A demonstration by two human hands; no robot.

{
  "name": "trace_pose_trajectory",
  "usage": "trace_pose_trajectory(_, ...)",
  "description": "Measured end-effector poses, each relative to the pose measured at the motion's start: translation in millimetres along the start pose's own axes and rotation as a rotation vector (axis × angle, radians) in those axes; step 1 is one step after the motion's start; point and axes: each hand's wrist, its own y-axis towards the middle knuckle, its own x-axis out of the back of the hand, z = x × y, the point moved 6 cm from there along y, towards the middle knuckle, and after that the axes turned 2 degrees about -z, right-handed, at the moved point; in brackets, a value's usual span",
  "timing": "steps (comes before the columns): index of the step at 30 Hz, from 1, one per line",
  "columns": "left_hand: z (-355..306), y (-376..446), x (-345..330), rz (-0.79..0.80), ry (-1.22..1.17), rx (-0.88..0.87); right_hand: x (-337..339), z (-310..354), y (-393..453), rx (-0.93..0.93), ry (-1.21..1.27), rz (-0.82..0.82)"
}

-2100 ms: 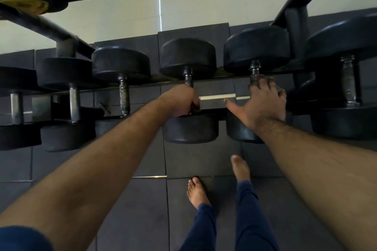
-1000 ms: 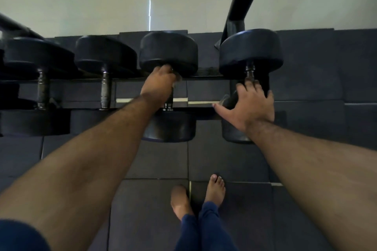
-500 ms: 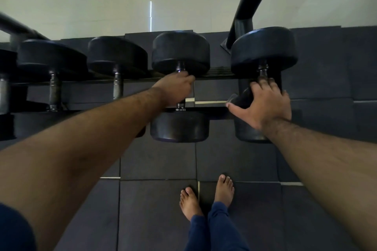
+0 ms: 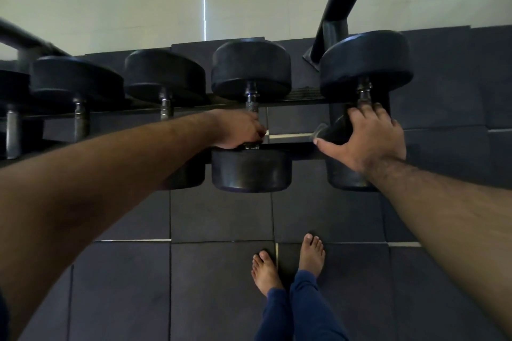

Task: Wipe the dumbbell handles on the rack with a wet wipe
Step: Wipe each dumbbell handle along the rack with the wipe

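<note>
Lower on the knurled steel dumbbell handle [image 4: 251,108] than before, left hand [image 4: 238,130] fingers grip it; right hand [image 4: 368,135] rests open-fingered on the neighbouring black rubber dumbbell [image 4: 365,69].

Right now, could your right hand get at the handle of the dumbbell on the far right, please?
Probably yes: the right hand already rests on that dumbbell, its fingertips touching the handle, and nothing lies between. The left hand grips the neighbouring handle.
</note>
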Motion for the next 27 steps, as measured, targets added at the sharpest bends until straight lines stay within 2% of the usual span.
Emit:
trace_pose_trajectory(2, 9.6, -19.8, 3.8, -0.129, -0.084, 0.007, 0.0, -0.5, 0.0, 0.0, 0.007, -0.004)
trace_pose_trajectory(3, 18.6, -29.9, 4.7, -0.21, -0.125, 0.064, -0.4, -0.6, 0.1, 0.0, 0.008, -0.001)
trace_pose_trajectory(8, 50.3, -42.6, 22.8, -0.659, -0.266, 0.646, -2.1, -2.0, 0.7, 0.01, 0.011, -0.021)
trace_pose_trajectory(10, 44.2, -25.4, 16.5, -0.63, -0.349, 0.755, -2.5, -2.6, 1.7, 0.008, 0.015, -0.019)
trace_pose_trajectory(13, 37.2, -17.6, -5.8, -0.532, -0.47, 0.778, -2.3, -2.3, 2.4, 0.014, 0.02, -0.018)
trace_pose_trajectory(14, 34.2, -18.9, -10.7, -0.493, -0.516, 0.717, -2.4, -2.2, 2.5, 0.015, 0.018, -0.019)
trace_pose_trajectory(17, 22.5, -23.8, -15.7, -0.245, -0.54, 0.44, -3.3, -2.0, 2.8, 0.017, 0.019, -0.015)
trace_pose_trajectory(18, 25.0, -25.9, -12.4, -0.235, -0.549, 0.431, -3.4, -2.0, 3.0, 0.016, 0.016, -0.015)
trace_pose_trajectory(20, 44.6, -30.8, -0.4, -0.438, -0.585, 0.576, -4.1, -1.7, 3.0, 0.02, 0.012, -0.011)
trace_pose_trajectory(21, 54.2, -32.6, 3.2, -0.565, -0.554, 0.697, -4.3, -2.1, 2.9, 0.02, 0.013, -0.011)
trace_pose_trajectory(22, 58.5, -30.9, 5.5, -0.614, -0.478, 0.807, -4.3, -2.6, 2.9, 0.018, 0.015, -0.015)
trace_pose_trajectory(23, 56.9, -25.7, 5.6, -0.598, -0.392, 0.852, -4.5, -2.9, 3.0, 0.016, 0.017, -0.017)
trace_pose_trajectory(25, 46.1, -14.5, -1.3, -0.54, -0.304, 0.801, -4.2, -3.5, 3.3, 0.011, 0.02, -0.016)
trace_pose_trajectory(27, 41.6, -21.5, -9.1, -0.47, -0.409, 0.74, -4.3, -2.9, 3.2, 0.013, 0.021, -0.009)
